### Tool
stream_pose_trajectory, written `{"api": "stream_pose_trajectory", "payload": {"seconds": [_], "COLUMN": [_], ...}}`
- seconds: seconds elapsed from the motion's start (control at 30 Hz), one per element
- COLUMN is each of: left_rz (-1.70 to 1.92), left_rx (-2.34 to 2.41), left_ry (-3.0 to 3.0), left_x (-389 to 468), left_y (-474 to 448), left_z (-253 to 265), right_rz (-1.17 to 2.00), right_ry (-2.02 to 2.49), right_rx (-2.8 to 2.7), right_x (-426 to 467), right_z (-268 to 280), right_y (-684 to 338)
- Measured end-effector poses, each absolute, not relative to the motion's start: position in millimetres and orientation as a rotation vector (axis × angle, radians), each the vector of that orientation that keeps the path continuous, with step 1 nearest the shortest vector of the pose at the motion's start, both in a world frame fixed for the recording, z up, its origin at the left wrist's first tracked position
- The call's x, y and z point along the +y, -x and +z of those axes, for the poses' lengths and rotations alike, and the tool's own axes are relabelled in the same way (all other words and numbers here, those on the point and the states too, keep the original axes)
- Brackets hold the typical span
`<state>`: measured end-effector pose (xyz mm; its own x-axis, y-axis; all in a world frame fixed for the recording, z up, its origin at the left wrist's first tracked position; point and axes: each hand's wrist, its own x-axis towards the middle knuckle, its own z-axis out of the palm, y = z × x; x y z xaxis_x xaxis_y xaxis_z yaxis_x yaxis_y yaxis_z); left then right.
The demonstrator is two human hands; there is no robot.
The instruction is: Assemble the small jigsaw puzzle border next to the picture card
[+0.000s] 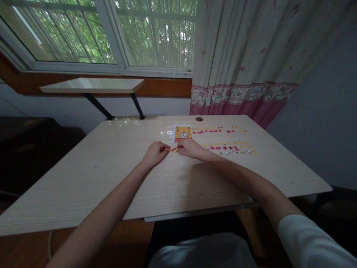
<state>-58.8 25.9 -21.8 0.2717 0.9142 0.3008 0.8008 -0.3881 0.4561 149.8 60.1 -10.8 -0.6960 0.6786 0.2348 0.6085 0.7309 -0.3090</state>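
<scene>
Small yellow and red jigsaw puzzle pieces [174, 149] lie between my two hands, low over the table. My left hand [157, 153] pinches their left end between thumb and fingers. From the other side my right hand [190, 148] is closed on their right end. I cannot tell exactly how many pieces are joined there. Just behind my right hand lies a picture card [183, 131] with an orange ground and a white animal on it; the hand hides its lower edge. Rows of loose red puzzle pieces [223, 148], with yellow and white ones, spread to the right.
The pale wooden table [111, 175] carries a raised shelf [92, 85] on black legs at its back left. A round cable hole [199, 119] sits near the back edge. Behind are a barred window [156, 33] and a patterned curtain [240, 56].
</scene>
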Motion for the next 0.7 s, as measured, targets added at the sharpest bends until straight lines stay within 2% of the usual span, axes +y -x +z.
{"api": "stream_pose_trajectory", "payload": {"seconds": [0.47, 0.7], "left_rz": [0.738, 0.722], "left_rx": [1.594, 1.58], "left_ry": [-2.386, -2.387], "left_x": [29.2, 31.0], "left_y": [62.1, 64.8], "left_z": [-27.8, -29.0], "right_rz": [0.301, 0.172], "right_ry": [0.997, 0.952], "right_rx": [-2.622, -2.608], "right_x": [58.3, 55.3], "right_z": [-8.1, -12.1], "right_y": [-149.3, -160.8]}}
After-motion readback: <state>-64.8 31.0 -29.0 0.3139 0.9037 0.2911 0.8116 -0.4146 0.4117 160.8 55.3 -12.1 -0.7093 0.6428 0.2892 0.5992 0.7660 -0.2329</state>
